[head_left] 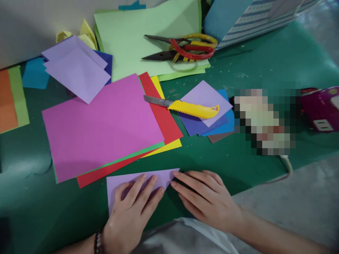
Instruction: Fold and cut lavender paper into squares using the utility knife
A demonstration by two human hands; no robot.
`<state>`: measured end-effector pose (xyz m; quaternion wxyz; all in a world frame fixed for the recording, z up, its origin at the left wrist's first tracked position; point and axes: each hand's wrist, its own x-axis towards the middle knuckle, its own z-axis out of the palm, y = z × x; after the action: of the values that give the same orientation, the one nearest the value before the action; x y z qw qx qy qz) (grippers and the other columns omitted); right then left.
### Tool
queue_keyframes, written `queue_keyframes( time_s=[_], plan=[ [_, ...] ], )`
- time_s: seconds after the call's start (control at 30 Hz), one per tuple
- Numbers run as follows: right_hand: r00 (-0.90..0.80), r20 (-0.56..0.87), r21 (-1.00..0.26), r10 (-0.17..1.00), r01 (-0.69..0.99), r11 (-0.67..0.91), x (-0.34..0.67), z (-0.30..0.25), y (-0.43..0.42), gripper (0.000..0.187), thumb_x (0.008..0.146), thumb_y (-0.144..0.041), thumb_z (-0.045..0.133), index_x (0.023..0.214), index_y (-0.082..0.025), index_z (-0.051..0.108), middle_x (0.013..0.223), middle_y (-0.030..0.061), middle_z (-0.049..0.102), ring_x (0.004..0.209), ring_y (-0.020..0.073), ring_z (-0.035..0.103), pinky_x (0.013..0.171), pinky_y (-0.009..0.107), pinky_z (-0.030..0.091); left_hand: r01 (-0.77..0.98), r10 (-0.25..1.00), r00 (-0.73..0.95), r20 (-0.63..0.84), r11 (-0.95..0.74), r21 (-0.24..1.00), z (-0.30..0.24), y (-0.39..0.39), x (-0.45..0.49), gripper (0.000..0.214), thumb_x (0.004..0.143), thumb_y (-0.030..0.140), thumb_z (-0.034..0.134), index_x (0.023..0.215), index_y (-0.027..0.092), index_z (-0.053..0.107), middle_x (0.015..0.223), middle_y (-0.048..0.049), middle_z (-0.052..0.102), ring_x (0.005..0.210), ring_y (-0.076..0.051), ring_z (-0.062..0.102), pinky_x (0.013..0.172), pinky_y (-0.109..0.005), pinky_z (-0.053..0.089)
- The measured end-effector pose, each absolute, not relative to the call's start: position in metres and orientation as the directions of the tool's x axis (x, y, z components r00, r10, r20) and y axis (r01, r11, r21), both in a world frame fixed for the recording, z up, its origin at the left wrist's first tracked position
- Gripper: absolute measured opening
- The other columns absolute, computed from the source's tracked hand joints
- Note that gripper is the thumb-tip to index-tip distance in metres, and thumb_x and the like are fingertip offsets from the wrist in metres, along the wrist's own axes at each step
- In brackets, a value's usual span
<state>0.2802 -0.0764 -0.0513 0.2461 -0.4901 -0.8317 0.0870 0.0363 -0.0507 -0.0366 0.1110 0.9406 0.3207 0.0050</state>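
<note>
Left hand (132, 211) flat on a lilac paper triangle (137, 187), fingers (148, 187) spread and pressing down, not clenched; the triangle's long edge nearly level across the green cutting mat (225, 165), just below the magenta sheet (103, 130) and red sheet (164, 118). Right hand (203, 199) just beside the triangle's right corner, fingertips (177, 175) at its edge, no visible grasp. Lower paper hidden beneath the left palm, layers impossible to tell. Farther right, a pixelated patch (265, 120), unreadable.

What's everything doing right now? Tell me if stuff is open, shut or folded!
Lilac paper triangle: looks folded, lying flat.
Left hand: pressing on the paper.
Right hand: fingers at the paper's edge.
Yellow-handled utility knife: blade out, lying still.
Metal scissors with red and yellow handles: blades apart.
</note>
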Motion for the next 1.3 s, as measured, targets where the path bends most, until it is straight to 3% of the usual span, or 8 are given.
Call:
queue_keyframes(
  time_s=[0.23, 0.57, 0.7, 0.87, 1.1, 1.3],
  plan=[
    [-0.339, 0.305, -0.395, 0.89, 0.805, 0.443, 0.277, -0.053, -0.078, 0.028, 0.086, -0.02, 0.059, 0.113, -0.021, 0.066, 0.11, 0.0023, 0.071, 0.098, 0.0218, 0.054, 0.084, 0.038, 0.04, 0.589, 0.578, 0.808, -0.114, -0.79, 0.169, -0.032, -0.051, 0.036, 0.041, 0.099, 0.027, 0.037, 0.139, 0.03, 0.045, 0.149, 0.0062, 0.041, 0.132, -0.023, 0.035, 0.094, -0.041, 0.03],
    [-0.291, 0.296, -0.395, 0.91, 0.83, 0.394, 0.277, -0.05, -0.076, 0.027, 0.087, -0.018, 0.058, 0.113, -0.02, 0.065, 0.107, 0.0025, 0.072, 0.096, 0.0231, 0.053, 0.082, 0.04, 0.039, 0.587, 0.579, 0.809, -0.102, -0.79, 0.179, -0.032, -0.05, 0.037, 0.041, 0.099, 0.027, 0.033, 0.137, 0.028, 0.048, 0.146, 0.0052, 0.045, 0.131, -0.023, 0.037, 0.092, -0.042, 0.03],
    [-0.223, 0.315, -0.404, 0.922, 0.848, 0.343, 0.279, -0.049, -0.074, 0.028, 0.085, -0.015, 0.061, 0.112, -0.021, 0.064, 0.102, 0.0019, 0.072, 0.092, 0.0226, 0.054, 0.082, 0.041, 0.04, 0.593, 0.587, 0.804, -0.095, -0.784, 0.184, -0.033, -0.05, 0.036, 0.041, 0.099, 0.025, 0.034, 0.137, 0.028, 0.048, 0.146, 0.0049, 0.045, 0.131, -0.023, 0.037, 0.092, -0.042, 0.03],
    [-0.099, 0.357, -0.465, 0.929, 0.843, 0.269, 0.285, -0.05, -0.075, 0.035, 0.081, -0.007, 0.06, 0.115, -0.017, 0.061, 0.095, 0.0078, 0.065, 0.093, 0.0227, 0.054, 0.081, 0.04, 0.045, 0.597, 0.594, 0.801, -0.082, -0.777, 0.201, -0.036, -0.051, 0.036, 0.041, 0.099, 0.025, 0.032, 0.138, 0.028, 0.047, 0.146, 0.0057, 0.045, 0.131, -0.023, 0.035, 0.093, -0.042, 0.029],
    [-0.048, 0.135, -0.406, 0.99, 0.909, 0.099, 0.277, -0.044, -0.064, 0.014, 0.088, -0.03, 0.058, 0.099, -0.022, 0.063, 0.089, 0.0054, 0.063, 0.084, 0.0215, 0.054, 0.072, 0.037, 0.04, 0.595, 0.592, 0.803, -0.07, -0.787, 0.164, -0.034, -0.053, 0.038, 0.04, 0.1, 0.026, 0.032, 0.137, 0.026, 0.048, 0.146, 0.004, 0.046, 0.129, -0.023, 0.037, 0.094, -0.042, 0.029],
    [-0.077, 0.036, -0.443, 0.996, 0.893, 0.085, 0.269, -0.039, -0.055, 0.016, 0.089, -0.037, 0.056, 0.086, -0.022, 0.061, 0.081, 0.0028, 0.064, 0.076, 0.0192, 0.056, 0.067, 0.034, 0.038, 0.586, 0.581, 0.81, -0.08, -0.796, 0.151, -0.03, -0.053, 0.037, 0.04, 0.1, 0.027, 0.035, 0.137, 0.027, 0.047, 0.148, 0.004, 0.043, 0.128, -0.023, 0.038, 0.094, -0.041, 0.03]
  ],
)
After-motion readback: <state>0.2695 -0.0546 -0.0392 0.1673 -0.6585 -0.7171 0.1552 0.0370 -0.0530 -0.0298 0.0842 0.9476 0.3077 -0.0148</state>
